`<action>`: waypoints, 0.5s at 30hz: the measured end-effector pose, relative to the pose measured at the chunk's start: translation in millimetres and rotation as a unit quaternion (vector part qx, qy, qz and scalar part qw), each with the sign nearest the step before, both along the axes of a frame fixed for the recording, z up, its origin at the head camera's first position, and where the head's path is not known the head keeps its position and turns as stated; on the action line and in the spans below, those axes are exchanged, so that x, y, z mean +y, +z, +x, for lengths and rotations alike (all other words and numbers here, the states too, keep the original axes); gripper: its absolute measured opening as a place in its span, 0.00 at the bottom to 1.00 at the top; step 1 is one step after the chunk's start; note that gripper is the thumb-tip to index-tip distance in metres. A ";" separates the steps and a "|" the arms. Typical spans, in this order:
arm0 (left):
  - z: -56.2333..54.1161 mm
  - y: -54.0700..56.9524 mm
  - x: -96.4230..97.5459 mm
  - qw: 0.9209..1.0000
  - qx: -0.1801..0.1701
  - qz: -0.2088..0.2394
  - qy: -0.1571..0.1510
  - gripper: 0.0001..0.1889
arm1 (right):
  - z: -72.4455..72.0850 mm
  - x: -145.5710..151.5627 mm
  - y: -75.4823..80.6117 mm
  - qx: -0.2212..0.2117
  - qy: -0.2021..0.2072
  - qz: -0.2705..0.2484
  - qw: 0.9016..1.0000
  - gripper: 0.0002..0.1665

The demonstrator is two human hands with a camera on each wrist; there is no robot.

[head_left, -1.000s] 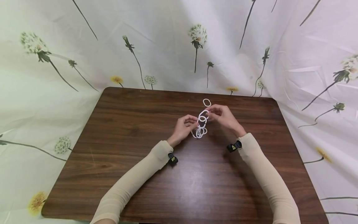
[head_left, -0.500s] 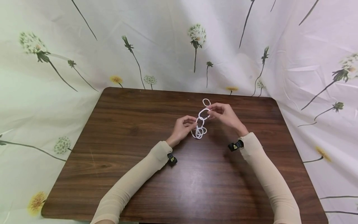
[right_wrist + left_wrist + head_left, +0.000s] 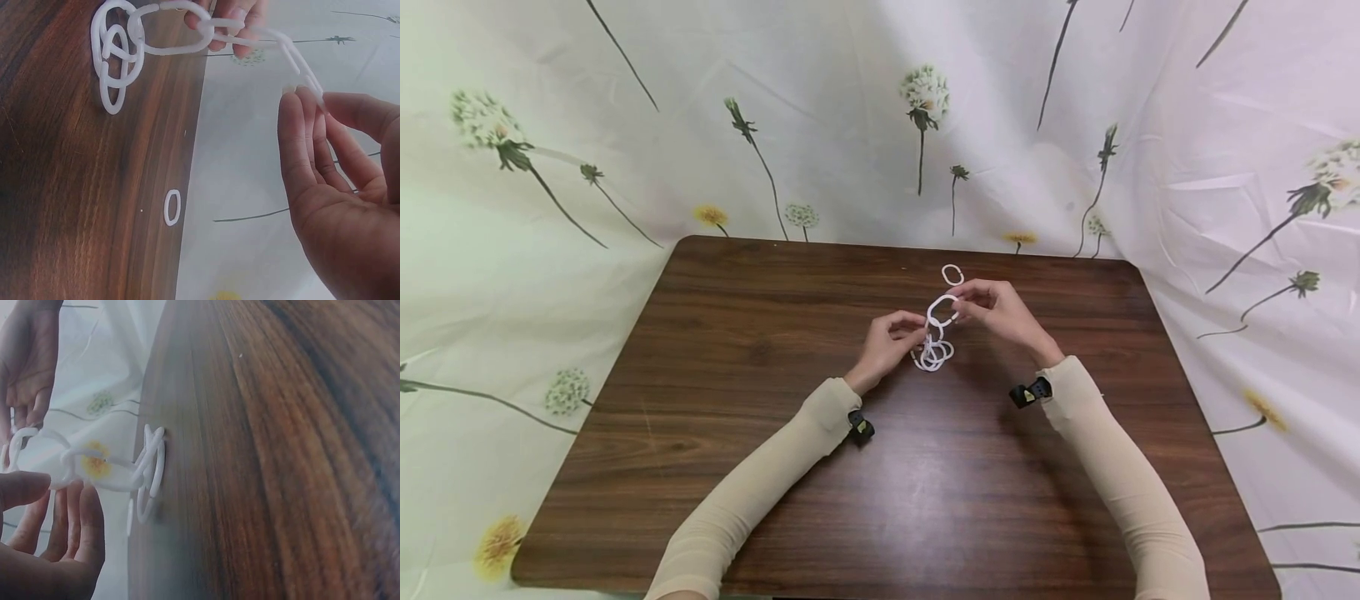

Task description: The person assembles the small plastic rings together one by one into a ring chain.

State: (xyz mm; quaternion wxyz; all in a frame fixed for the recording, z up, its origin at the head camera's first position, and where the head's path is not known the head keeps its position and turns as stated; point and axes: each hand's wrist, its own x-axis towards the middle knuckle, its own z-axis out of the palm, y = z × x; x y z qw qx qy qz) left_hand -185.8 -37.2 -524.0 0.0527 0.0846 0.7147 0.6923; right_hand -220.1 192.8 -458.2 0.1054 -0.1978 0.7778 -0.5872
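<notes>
Several white plastic oval links are joined in a chain between the two hands. My right hand [image 3: 1006, 318] pinches the end link [image 3: 305, 67] between thumb and fingertips, raised above the table. Lower and to the left, my left hand [image 3: 886, 343] pinches a neighbouring chain link [image 3: 226, 24] between its thumb and fingers. Below the left fingertips, the rest of the chain gathers as overlapping links [image 3: 122, 82] on the wood. One loose link [image 3: 167, 207] lies apart, just beyond the right fingertips in the head view. The fingers partly hide the links they hold.
The brown wooden table [image 3: 737, 350] has rounded corners. A white cloth [image 3: 850, 125] printed with dandelions hangs behind it and along both sides. Black straps with small devices sit on both wrists.
The right hand moved the end link slightly up and right, then back down and left toward the left hand. The left hand shifted slightly left. The loose link stays put.
</notes>
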 end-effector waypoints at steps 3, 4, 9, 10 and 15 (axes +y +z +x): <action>-1.3 1.9 -1.5 1.000 0.004 -0.001 0.007 0.12 | 0.0 0.3 0.5 0.001 0.002 0.005 1.000 0.15; -1.9 2.9 -1.9 1.000 0.006 0.001 0.009 0.11 | -0.3 0.5 0.6 0.002 0.002 0.007 1.000 0.16; -4.0 10.7 -2.8 0.999 0.005 0.036 0.006 0.11 | -1.2 -0.3 0.4 0.001 0.003 0.018 1.000 0.15; -4.2 12.7 -2.7 0.999 0.005 0.040 0.004 0.11 | -1.4 -0.5 -0.1 0.002 0.005 0.019 1.000 0.15; -4.4 19.7 -1.7 0.999 0.004 0.051 0.000 0.13 | -1.6 -2.6 -2.9 0.003 0.014 0.025 1.000 0.14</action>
